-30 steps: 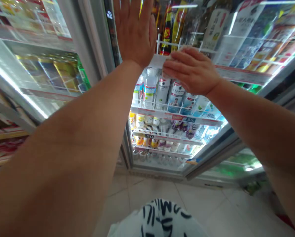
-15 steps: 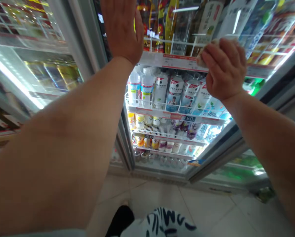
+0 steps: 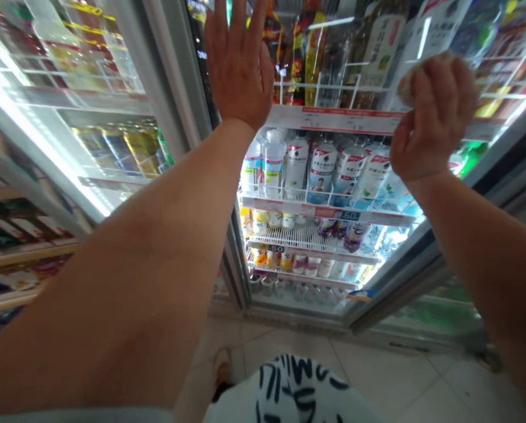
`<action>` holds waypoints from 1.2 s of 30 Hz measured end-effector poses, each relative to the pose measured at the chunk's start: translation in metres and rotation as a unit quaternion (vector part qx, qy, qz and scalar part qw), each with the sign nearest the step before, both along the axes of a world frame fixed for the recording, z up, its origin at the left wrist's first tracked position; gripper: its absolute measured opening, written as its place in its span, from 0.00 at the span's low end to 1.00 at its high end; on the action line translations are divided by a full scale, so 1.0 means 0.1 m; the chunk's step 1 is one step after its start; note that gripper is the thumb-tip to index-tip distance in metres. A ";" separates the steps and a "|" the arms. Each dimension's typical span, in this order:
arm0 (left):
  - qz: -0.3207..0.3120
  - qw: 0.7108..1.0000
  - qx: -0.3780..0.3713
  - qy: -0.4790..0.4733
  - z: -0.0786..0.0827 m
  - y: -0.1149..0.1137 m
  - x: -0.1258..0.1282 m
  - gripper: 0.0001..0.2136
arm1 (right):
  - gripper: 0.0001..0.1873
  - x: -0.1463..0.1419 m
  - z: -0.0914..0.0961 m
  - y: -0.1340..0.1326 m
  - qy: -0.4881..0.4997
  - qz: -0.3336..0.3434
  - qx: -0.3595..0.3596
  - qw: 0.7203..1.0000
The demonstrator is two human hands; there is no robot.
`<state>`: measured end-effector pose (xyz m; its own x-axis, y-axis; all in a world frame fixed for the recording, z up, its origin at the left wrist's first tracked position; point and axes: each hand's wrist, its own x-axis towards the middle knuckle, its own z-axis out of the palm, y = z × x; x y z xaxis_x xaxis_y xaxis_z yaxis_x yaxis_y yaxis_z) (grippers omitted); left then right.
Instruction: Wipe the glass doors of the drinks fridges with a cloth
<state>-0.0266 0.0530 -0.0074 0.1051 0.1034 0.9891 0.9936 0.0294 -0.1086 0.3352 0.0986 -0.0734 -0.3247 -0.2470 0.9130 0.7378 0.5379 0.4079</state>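
My left hand [image 3: 238,67] is flat and spread, pressed against the glass door of a drinks cooler near its left frame [image 3: 174,88]. My right hand [image 3: 434,111] is closed around a crumpled whitish cloth [image 3: 407,87], held against the glass at the level of an upper shelf's price strip [image 3: 333,120]. Behind the glass, white-labelled bottles [image 3: 320,167] stand in a row on the shelf below.
Lower wire shelves [image 3: 307,238] hold small bottles and cans. Another cooler door [image 3: 108,141] with packaged goods stands to the left, and open shelves [image 3: 20,247] at the far left. The pale tiled floor [image 3: 377,370] lies below, with my patterned clothing [image 3: 289,390] at the bottom.
My right hand has swept the cloth across the glass from the centre to the right and slightly up. My left hand has stayed flat on the door.
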 end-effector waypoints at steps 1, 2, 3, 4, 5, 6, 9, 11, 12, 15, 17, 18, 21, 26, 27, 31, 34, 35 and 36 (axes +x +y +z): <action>0.004 1.000 -0.010 0.003 0.00 -0.04 0.02 0.30 | 0.30 -0.06 -0.02 -0.07 -0.038 0.008 -0.003 0.999; 0.014 1.000 -0.017 0.004 0.01 -0.08 0.04 0.31 | 0.29 -0.10 -0.04 -0.12 -0.061 0.015 -0.002 0.998; 0.028 0.999 -0.022 0.002 0.01 -0.12 0.07 0.31 | 0.29 -0.12 -0.06 -0.14 -0.063 0.019 0.000 0.998; 0.047 0.999 -0.027 -0.005 0.01 -0.16 0.10 0.31 | 0.29 -0.11 -0.06 -0.13 -0.046 0.019 0.005 0.999; 0.066 0.997 -0.031 -0.011 0.00 -0.19 0.13 0.31 | 0.29 -0.08 -0.06 -0.08 -0.018 0.016 0.011 1.000; 0.077 0.996 -0.035 -0.013 0.00 -0.22 0.16 0.31 | 0.29 -0.03 -0.06 -0.01 0.015 0.011 0.013 1.000; 0.062 0.998 -0.028 -0.018 -0.01 -0.24 0.18 0.31 | 0.32 0.11 -0.04 0.20 0.072 0.001 -0.003 0.997; 0.049 0.999 -0.020 -0.009 -0.01 -0.19 0.13 0.31 | 0.32 0.13 -0.05 0.22 0.047 -0.001 -0.022 0.999; 0.045 0.999 -0.016 -0.002 -0.01 -0.14 0.10 0.31 | 0.32 0.11 -0.06 0.18 0.019 -0.003 -0.030 0.999; 0.023 1.000 0.016 0.012 0.01 0.06 -0.03 0.30 | 0.30 -0.03 -0.09 -0.02 -0.054 -0.013 -0.025 0.998; 0.006 0.999 0.052 0.004 0.03 0.20 -0.10 0.28 | 0.30 -0.12 -0.10 -0.12 -0.068 -0.018 -0.008 0.997; 0.003 0.998 0.065 0.002 0.03 0.26 -0.13 0.28 | 0.30 -0.15 -0.11 -0.15 -0.063 -0.017 0.003 0.998; 0.014 0.997 0.074 0.002 0.05 0.36 -0.16 0.29 | 0.30 -0.20 -0.22 -0.16 -0.036 -0.006 -0.004 0.999; 0.024 0.998 0.057 -0.015 0.06 0.33 -0.10 0.31 | 0.27 0.04 -0.49 -0.19 -0.099 0.000 -0.184 0.978; 0.016 0.998 0.051 -0.016 0.05 0.31 -0.08 0.31 | 0.25 0.12 -0.50 -0.23 -0.138 -0.004 -0.230 0.963; 0.003 0.996 0.085 0.008 -0.01 0.20 -0.01 0.29 | 0.25 0.18 -0.41 -0.56 -0.100 -0.023 -0.331 0.938; 0.003 0.991 0.128 0.044 -0.04 0.19 -0.03 0.28 | 0.26 -0.11 -0.33 -0.89 -0.008 -0.029 -0.319 0.947; 0.005 0.989 0.136 0.051 -0.03 0.21 -0.05 0.28 | 0.26 -0.20 -0.33 -0.98 0.004 -0.031 -0.313 0.949; 0.007 0.989 0.138 0.053 -0.02 0.24 -0.08 0.28 | 0.26 -0.26 -0.34 -1.05 0.011 -0.035 -0.308 0.951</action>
<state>-0.0347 0.0765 -0.0089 0.2099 -0.1675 0.9633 0.9764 0.0870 -0.1977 0.3087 -0.0063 -0.1079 -0.2992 0.3582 0.8844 0.7858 0.6183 0.0154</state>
